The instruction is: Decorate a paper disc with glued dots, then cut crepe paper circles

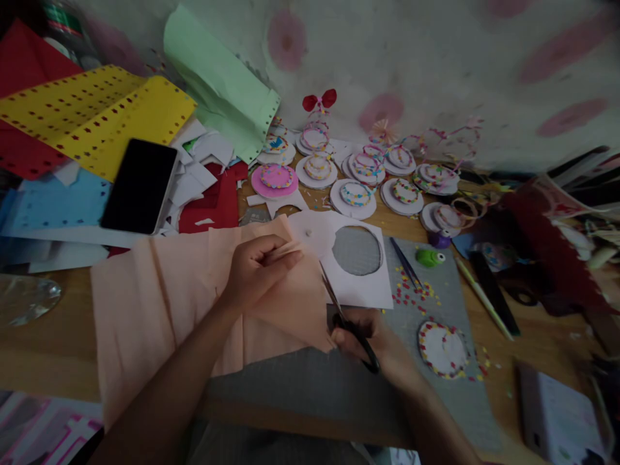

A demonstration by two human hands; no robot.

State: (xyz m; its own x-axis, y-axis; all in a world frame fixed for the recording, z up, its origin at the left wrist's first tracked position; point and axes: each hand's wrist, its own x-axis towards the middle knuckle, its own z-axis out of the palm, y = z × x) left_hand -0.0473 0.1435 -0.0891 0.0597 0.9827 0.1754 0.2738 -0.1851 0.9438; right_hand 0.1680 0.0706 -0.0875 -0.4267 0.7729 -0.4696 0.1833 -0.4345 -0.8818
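A large sheet of peach crepe paper (188, 278) spreads over the left and middle of the desk, creased and partly folded. My left hand (259, 268) pinches a gathered fold of it near its upper right part. In my right hand (365, 336) is a pair of black-handled scissors (358, 339), its blades pointing up and left beside the paper's right edge. My right fingertips are close to the paper's lower right corner; whether they touch it I cannot tell. Behind the blades lies a white card (361, 290) with a round hole cut out.
Several small bead-trimmed paper hats (356, 196) stand at the back. A phone (140, 187) rests on coloured paper at the left. Tweezers (405, 261), scattered sequins (411, 294) and a trimmed white disc (443, 349) lie on the grey mat (465, 407) at the right.
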